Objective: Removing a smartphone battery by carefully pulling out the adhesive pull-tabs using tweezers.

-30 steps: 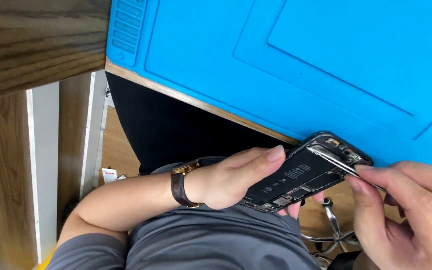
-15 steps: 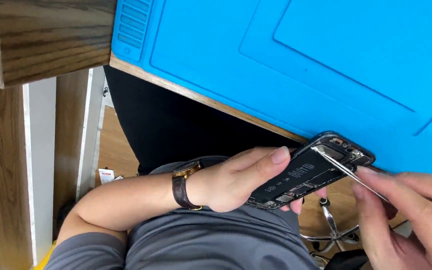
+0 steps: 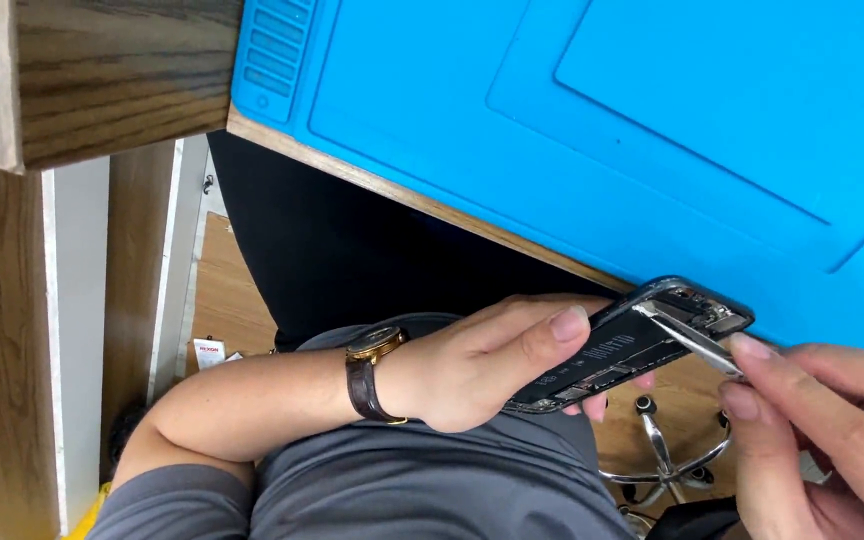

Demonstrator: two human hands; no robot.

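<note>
Biggest thing in shot is the blue mat (image 3: 552,150), filling the top and right of the frame, sitting on a wooden bench (image 3: 422,200) whose edge runs diagonally down toward the right. Problem number one: I'm not actually working over that mat. The phone (image 3: 622,345) is off the bench edge, lower right of centre, hanging in the air above my lap and the floor, with a chair base (image 3: 667,465) right underneath. My left hand (image 3: 472,375) is wrapped around it from below, thumb lying along the near edge and a couple of fingertips poking out under the far side, so it's a proper grip but only a one-handed one, with the watch (image 3: 367,375) wrist bent. The phone is opened up, guts facing me, and tilted. My right hand (image 3: 822,440), bottom right corner, is pinched shut on the tweezers (image 3: 692,340), whose tips are down inside the top end of the phone, near the upper corner. What I reckon could go wrong: anything tiny I lift out of there, a screw or bracket, has nothing under it to catch it, so if the tweezers slip it's gone into my shirt or onto the floor. Also, with the phone tilted and unsupported, a bit of prying force could twist it in my grip, and then the metal tips skid across the board or poke the battery beside them. I can't tell what the tips are actually holding, it's too small to see.
</note>
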